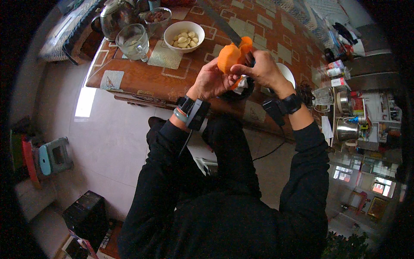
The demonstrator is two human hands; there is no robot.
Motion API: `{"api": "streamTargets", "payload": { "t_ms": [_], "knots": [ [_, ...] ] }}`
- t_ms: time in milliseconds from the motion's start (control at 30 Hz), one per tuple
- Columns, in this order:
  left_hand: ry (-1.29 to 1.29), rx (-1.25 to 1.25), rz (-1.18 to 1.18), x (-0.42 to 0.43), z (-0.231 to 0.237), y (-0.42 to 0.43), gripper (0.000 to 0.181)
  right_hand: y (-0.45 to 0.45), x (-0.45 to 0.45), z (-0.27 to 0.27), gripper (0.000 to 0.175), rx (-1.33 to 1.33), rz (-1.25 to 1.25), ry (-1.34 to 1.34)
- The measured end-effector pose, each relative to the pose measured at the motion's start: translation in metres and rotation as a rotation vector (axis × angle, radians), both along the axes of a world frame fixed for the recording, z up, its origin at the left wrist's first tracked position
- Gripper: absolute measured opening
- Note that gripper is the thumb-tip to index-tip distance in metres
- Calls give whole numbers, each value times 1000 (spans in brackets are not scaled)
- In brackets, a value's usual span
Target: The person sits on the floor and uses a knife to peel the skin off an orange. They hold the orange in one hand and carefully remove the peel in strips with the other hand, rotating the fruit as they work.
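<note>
My left hand (pixel 210 79) grips a rounded, bright orange fruit or vegetable (pixel 229 60); its exact kind is unclear. Its visible surface looks peeled, with flat cut facets. My right hand (pixel 263 69) holds a knife whose long dark blade (pixel 223 25) points away over the table; the handle is mostly hidden by the fingers. A curled orange strip of peel (pixel 246 42) hangs at the blade, beside the fruit or vegetable. Below both hands is a dark container (pixel 237 94) with something white and orange in it, partly covered by my left hand.
On the brown patterned table (pixel 129 76) stand a white bowl of peeled garlic cloves (pixel 183 39), a glass mug (pixel 132 42), a glass bowl with dark reddish contents (pixel 157 16) and a metal teapot (pixel 116 19). A white dish (pixel 287 73) sits behind my right wrist. A cable (pixel 270 151) trails below the table edge.
</note>
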State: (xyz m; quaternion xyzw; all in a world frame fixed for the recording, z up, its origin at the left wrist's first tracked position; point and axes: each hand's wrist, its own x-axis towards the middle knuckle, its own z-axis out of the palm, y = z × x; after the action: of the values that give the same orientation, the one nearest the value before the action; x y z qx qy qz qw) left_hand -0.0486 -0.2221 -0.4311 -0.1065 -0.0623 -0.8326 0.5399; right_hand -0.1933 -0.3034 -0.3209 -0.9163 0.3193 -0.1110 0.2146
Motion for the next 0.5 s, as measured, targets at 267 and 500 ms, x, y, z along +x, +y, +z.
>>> {"api": "streamTargets", "payload": {
  "t_ms": [267,500],
  "knots": [
    [-105,49,77,-8,5,5,39,8,3,9,66,-136,67,21],
    [28,44,11,-10,5,2,46,11,4,10,66,-127,70,23]
  ]
}}
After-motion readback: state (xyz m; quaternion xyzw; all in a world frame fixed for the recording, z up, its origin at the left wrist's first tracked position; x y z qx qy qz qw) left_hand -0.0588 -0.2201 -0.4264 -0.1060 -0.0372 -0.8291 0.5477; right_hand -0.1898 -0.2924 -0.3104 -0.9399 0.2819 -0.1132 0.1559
